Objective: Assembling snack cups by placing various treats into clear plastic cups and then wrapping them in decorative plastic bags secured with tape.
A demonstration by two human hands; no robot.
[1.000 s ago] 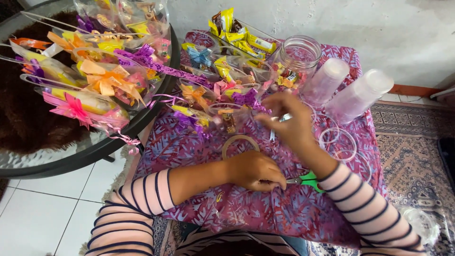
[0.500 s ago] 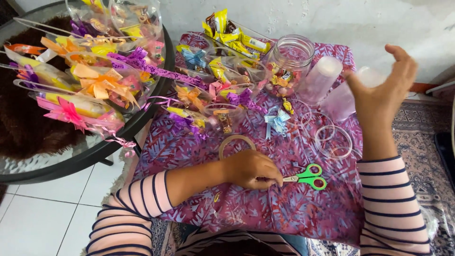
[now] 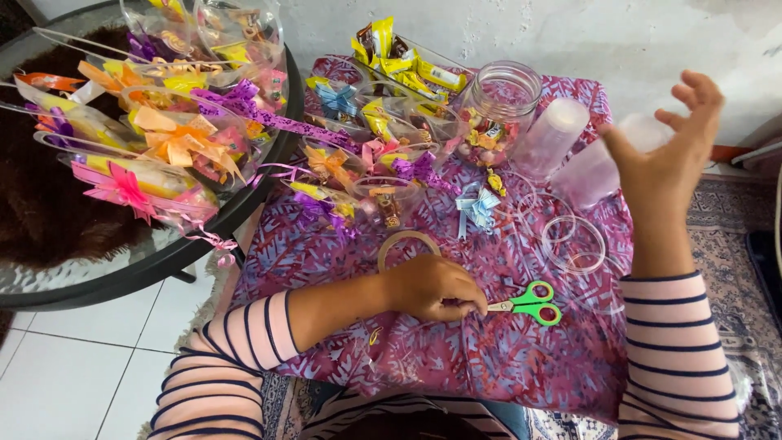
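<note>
scissors (image 3: 528,303) — glossy green plastic handles | tablecloth (image 3: 489,375) — matt printed cloth | jar (image 3: 503,102) — clear glass

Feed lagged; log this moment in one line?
left hand: on cloth, by tape roll, scissors | right hand: raised, open, empty

Left of the left hand (image 3: 432,285) stands a round black-rimmed glass table (image 3: 163,261) over white floor tiles (image 3: 73,383); a whitewashed wall (image 3: 619,41) rises beyond.

Left hand (image 3: 432,287) on cloth (image 3: 342,253), perhaps touching scissors (image 3: 529,300)
</note>
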